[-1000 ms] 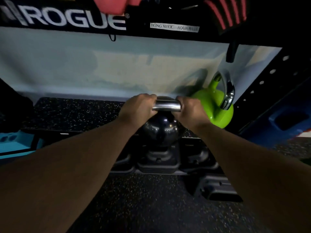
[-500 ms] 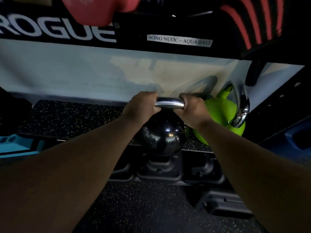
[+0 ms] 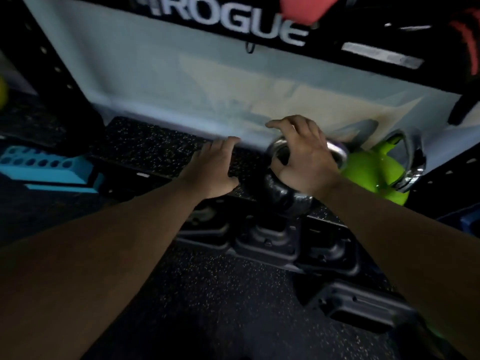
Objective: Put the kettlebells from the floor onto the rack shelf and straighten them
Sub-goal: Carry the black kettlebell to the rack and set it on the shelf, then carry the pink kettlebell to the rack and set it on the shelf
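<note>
A glossy black kettlebell (image 3: 285, 197) with a chrome handle (image 3: 339, 152) stands on the speckled rubber rack shelf (image 3: 155, 149), close to its front edge. My right hand (image 3: 305, 158) is over its handle with the fingers spread, not gripping. To the left of the black kettlebell, my left hand (image 3: 213, 170) hovers flat and open over the shelf, holding nothing. A green kettlebell (image 3: 371, 172) with a chrome handle stands on the shelf just to the right, near the black one.
A pale wall backs the shelf. Above hangs a black ROGUE beam (image 3: 233, 22) with a red object (image 3: 304, 6) on it. A blue perforated block (image 3: 44, 167) lies at the left. Black base plates (image 3: 265, 237) and a black part (image 3: 363, 305) sit on the floor below.
Both hands have let go of the black kettlebell's handle. The kettlebell now rests on the shelf. My left hand has moved off to the left, and the view has shifted.
</note>
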